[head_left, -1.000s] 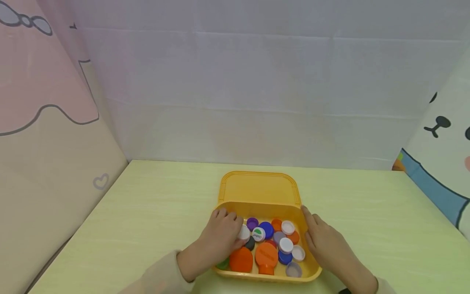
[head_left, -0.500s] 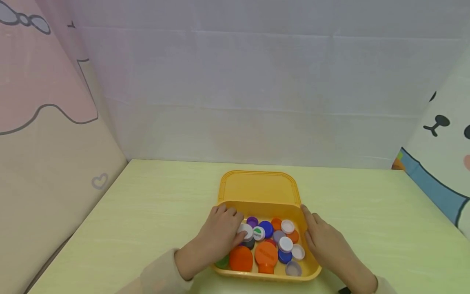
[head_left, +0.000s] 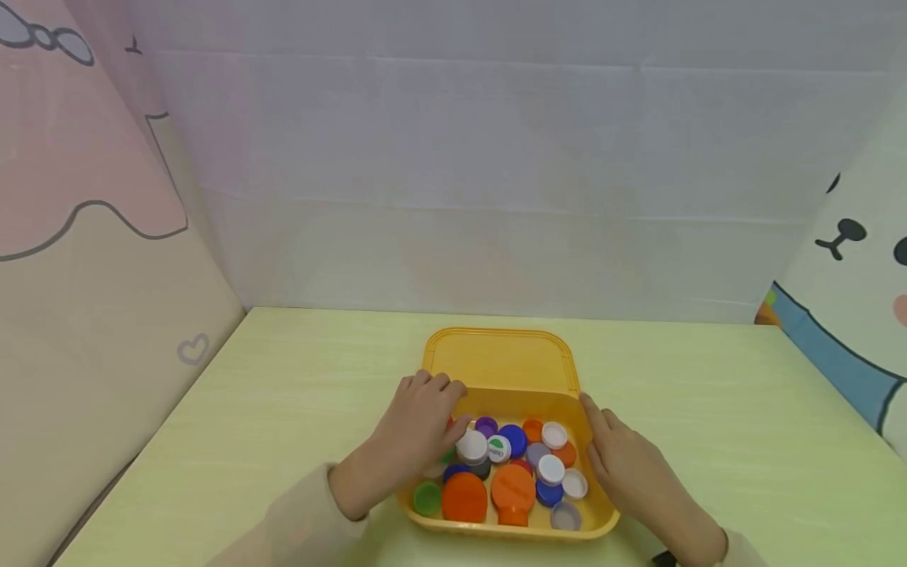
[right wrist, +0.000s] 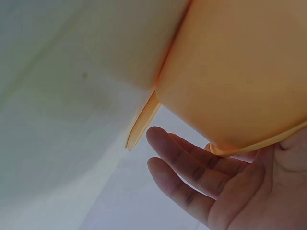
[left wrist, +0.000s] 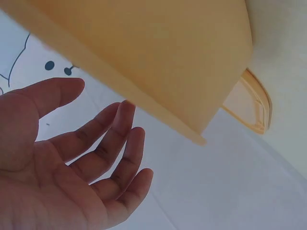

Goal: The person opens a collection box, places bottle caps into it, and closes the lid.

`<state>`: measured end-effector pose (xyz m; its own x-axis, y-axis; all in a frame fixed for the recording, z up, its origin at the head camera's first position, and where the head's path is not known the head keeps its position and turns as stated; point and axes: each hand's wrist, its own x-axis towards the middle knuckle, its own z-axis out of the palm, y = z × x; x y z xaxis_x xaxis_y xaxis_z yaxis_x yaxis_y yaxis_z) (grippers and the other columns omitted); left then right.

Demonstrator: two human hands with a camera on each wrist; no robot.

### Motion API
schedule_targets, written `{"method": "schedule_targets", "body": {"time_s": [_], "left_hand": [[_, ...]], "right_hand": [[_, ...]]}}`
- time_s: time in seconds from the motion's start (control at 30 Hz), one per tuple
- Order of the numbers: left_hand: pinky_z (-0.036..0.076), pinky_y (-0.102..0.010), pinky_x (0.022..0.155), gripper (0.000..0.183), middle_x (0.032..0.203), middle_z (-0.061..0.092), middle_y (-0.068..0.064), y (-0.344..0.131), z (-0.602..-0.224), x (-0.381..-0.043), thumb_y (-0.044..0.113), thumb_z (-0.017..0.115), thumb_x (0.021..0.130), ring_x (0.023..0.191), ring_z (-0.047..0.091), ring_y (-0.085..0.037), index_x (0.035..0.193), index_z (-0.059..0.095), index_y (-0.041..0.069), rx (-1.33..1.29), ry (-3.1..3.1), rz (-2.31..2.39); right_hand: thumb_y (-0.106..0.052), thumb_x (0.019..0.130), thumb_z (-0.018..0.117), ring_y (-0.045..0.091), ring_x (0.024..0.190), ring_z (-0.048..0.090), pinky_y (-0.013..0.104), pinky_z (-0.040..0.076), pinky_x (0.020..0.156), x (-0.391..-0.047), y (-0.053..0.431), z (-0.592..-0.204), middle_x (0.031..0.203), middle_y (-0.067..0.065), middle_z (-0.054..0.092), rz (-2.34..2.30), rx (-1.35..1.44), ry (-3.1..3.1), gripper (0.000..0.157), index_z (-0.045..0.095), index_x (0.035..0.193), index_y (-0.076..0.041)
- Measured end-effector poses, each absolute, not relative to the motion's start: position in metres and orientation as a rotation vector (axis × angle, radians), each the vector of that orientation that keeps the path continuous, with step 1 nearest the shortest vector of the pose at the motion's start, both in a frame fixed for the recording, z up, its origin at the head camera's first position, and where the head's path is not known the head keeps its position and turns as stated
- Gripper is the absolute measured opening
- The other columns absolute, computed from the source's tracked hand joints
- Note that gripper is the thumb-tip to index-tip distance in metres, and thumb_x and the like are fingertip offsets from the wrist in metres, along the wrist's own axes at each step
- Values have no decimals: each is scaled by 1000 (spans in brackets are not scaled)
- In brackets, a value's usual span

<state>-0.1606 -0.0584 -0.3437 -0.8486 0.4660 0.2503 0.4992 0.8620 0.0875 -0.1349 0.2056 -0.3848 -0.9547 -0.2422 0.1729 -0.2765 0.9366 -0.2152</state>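
Note:
A yellow plastic box (head_left: 510,533) filled with colourful bottle caps sits on the table in the head view. My left hand (head_left: 414,429) is over its left rim, fingers loosely bent, holding nothing; the left wrist view shows the bare palm beside the box wall (left wrist: 158,57). On the other side my right hand (head_left: 631,461) holds the right rim, thumb on the inside and fingers along the outside. Near my left thumb lies a white cap (head_left: 472,446). Large orange caps (head_left: 464,498) and a green cap (head_left: 427,498) lie toward the front.
Behind the box is a yellow lid (head_left: 501,358), close against its back rim. A pale yellow-green table (head_left: 319,362) runs back to a light cloth wall (head_left: 496,157). Printed cloth panels (head_left: 92,331) stand at both sides.
My left hand has risen out of the caps, back toward the rim, and let go of the white cap. More caps show on the left. My right hand has stayed in place.

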Motion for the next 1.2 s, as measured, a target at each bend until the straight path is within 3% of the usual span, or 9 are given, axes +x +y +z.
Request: {"method": "schedule_targets", "body": {"time_s": [0.27,0.67,1.03,1.2], "left_hand": [[44,-36,78,29,93,64,-5,-65,-340,-180,29,65,83,82,52,-23,103,63,8,-655,-2772,-324],[44,-35,67,28,82,63,-7,-80,-347,-214,25,67,82,72,52,-23,100,64,3,-496,-2813,-355],[48,-37,67,28,82,64,-7,-87,-363,-238,27,65,83,72,58,-21,97,63,3,-422,-2990,-374],[48,-38,70,28,83,65,-7,-88,-371,-246,27,65,83,73,58,-21,97,63,3,-393,-3056,-392]], "right_hand": [[-9,86,50,16,65,52,36,52,64,-135,206,-385,97,14,58,354,403,-2949,50,39,133,3],[-10,87,50,25,75,61,41,53,69,-136,206,-385,104,18,59,354,392,-2966,51,38,134,2],[-10,87,50,26,79,62,42,53,71,-136,206,-386,106,18,59,361,385,-2972,51,37,135,1],[-10,87,50,21,72,58,40,53,69,-137,206,-385,101,16,58,363,384,-2978,51,37,135,1]]}}
